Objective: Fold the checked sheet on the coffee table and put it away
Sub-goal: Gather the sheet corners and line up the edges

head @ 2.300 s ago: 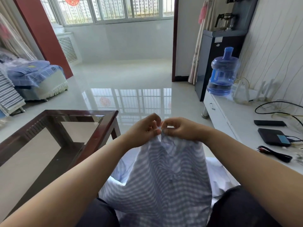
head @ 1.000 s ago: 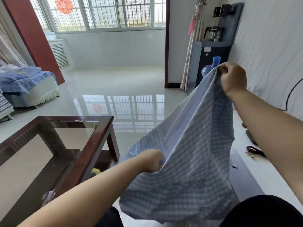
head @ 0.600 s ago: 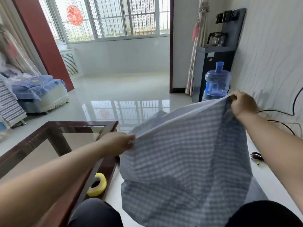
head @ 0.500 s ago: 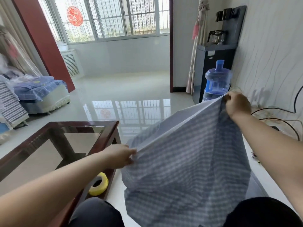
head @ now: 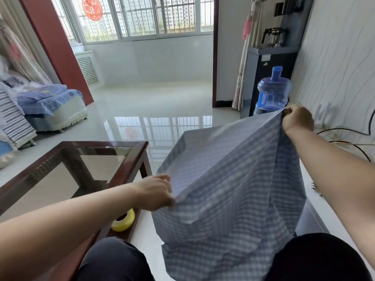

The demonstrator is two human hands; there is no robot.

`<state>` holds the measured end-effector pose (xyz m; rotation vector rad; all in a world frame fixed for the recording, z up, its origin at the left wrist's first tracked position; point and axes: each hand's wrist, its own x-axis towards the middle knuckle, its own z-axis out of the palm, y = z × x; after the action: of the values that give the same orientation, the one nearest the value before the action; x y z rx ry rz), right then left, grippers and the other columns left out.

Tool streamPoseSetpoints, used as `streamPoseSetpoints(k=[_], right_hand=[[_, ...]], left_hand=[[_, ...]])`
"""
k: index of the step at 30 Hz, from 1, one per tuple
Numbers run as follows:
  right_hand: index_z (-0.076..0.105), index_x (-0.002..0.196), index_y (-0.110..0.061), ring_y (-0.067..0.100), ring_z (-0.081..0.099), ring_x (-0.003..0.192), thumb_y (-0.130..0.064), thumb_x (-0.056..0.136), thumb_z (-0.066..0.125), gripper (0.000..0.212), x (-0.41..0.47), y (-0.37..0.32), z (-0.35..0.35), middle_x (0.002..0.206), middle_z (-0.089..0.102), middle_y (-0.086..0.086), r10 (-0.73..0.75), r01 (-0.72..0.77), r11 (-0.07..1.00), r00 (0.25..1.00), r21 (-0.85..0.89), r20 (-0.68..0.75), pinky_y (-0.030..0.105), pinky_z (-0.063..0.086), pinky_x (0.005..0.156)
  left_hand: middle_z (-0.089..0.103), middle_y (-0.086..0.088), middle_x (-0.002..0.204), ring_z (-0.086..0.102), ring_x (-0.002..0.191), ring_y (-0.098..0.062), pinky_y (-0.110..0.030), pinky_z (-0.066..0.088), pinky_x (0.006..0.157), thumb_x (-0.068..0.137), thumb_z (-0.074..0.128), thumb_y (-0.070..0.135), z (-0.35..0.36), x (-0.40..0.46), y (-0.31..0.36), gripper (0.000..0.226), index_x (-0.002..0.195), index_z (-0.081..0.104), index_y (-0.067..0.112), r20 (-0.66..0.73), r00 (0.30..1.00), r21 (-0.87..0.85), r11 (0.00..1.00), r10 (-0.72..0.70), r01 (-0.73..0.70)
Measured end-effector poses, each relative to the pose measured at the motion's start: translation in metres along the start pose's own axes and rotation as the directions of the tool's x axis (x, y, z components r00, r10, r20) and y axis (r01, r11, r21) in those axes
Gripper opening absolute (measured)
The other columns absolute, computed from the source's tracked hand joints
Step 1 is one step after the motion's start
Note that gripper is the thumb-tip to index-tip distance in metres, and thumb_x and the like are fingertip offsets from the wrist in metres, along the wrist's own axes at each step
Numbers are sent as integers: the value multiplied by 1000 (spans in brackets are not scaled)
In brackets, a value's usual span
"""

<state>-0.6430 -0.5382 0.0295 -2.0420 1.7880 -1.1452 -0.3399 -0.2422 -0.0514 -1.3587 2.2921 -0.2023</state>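
The checked sheet (head: pixel 233 199) is up in the air, off the coffee table (head: pixel 129 159), stretched between the person's two hands and sagging down between their dark-trousered knees (head: pixel 113 260). It slopes from high on the right to lower on the left, with a paler fold of it billowing out beyond the held edge.

The right hand (head: pixel 297 119) grips the top corner, its fingers curled tight round a bunch of the cloth, knuckles up. The left hand (head: pixel 155 192) is lower and nearer the body, its fingers and thumb closed on the sheet's edge in a pinch; the cloth falls away straight below those fingertips.

Just left of the left hand's fingers stands the near corner of the coffee table, dark red wood round a glass top. Below that hand, on the table's lower shelf, sits a yellow roll of tape (head: pixel 123 221).

Beyond the right hand's fingers, close behind them, a blue water bottle (head: pixel 273 92) stands on the floor against a dark dispenser cabinet (head: pixel 263 74) with a glass pot on top. To the right of that hand, black cables (head: pixel 345 131) trail over a white unit along the striped wall.

Far off to the left of both hands, a stool with a blue cover (head: pixel 50 104) sits on the shiny floor under the windows.
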Motion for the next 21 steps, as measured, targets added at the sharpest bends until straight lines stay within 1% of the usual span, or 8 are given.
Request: streamPoseSetpoints(k=[1, 4, 5, 9, 14, 17, 20, 21], right_hand=[[63, 112, -3, 43, 56, 108, -11, 94, 43, 28, 2, 5, -2, 116, 61, 27, 22, -22, 1000, 1000, 1, -3, 40, 44, 89], [63, 113, -4, 43, 56, 108, -8, 93, 43, 29, 4, 13, -7, 117, 61, 27, 51, -51, 998, 999, -38, 10, 40, 44, 88], [63, 114, -5, 43, 56, 108, -9, 93, 43, 29, 3, 14, -8, 117, 61, 26, 49, -48, 997, 999, -55, 20, 40, 44, 87], [62, 106, -2, 43, 56, 103, -7, 93, 41, 25, -2, 18, -6, 112, 61, 28, 68, -66, 996, 997, -58, 25, 39, 43, 83], [63, 105, -2, 41, 58, 103, -9, 93, 42, 25, -7, 19, 2, 112, 62, 27, 98, -95, 994, 994, -49, 48, 38, 44, 84], [65, 105, -3, 40, 58, 103, -10, 94, 42, 27, -7, 17, 1, 112, 62, 26, 121, -120, 992, 992, -23, 33, 37, 44, 83], [66, 106, -3, 42, 58, 106, -11, 94, 42, 28, -4, 26, -7, 114, 62, 27, 150, -150, 989, 989, -19, 7, 39, 45, 86], [65, 106, -3, 42, 57, 106, -11, 94, 42, 27, -3, 28, -8, 114, 62, 27, 151, -150, 988, 989, -31, 4, 40, 45, 87]], left_hand=[[65, 4, 94, 62, 92, -17, -33, 46, 93, 84, 57, 30, -4, -5, -10, 17, 96, 66, 21, -54, 968, -186, 955, -245, 231], [64, 1, 85, 62, 76, -19, -34, 54, 73, 74, 72, 40, -17, -23, -47, 39, 97, 67, 10, -1, 571, -645, 438, -821, 627], [63, 1, 84, 59, 78, -20, -35, 51, 77, 81, 67, 43, -17, -30, -60, 35, 99, 69, 13, 14, 551, -618, 426, -835, 661], [55, 12, 68, 51, 70, -13, -21, 40, 69, 83, 47, 58, -20, -48, -78, 36, 74, 63, 27, 50, 788, -288, 747, -613, 599], [60, 14, 90, 46, 87, -8, -26, 23, 79, 98, 43, 33, 8, -52, -68, 17, 103, 59, 35, 66, 934, 31, 937, -350, 349], [57, 11, 87, 52, 94, -13, -27, 31, 78, 98, 42, 41, 6, -66, -89, 20, 98, 61, 37, -78, 879, -65, 883, -470, 466], [56, 4, 66, 56, 63, -17, -29, 38, 64, 85, 57, 48, 1, -83, -108, 31, 73, 70, 23, -416, 584, -481, 713, -698, 510], [53, 4, 58, 55, 57, -17, -29, 36, 63, 82, 64, 44, 0, -85, -112, 31, 65, 68, 19, -477, 550, -454, 728, -686, 514]])
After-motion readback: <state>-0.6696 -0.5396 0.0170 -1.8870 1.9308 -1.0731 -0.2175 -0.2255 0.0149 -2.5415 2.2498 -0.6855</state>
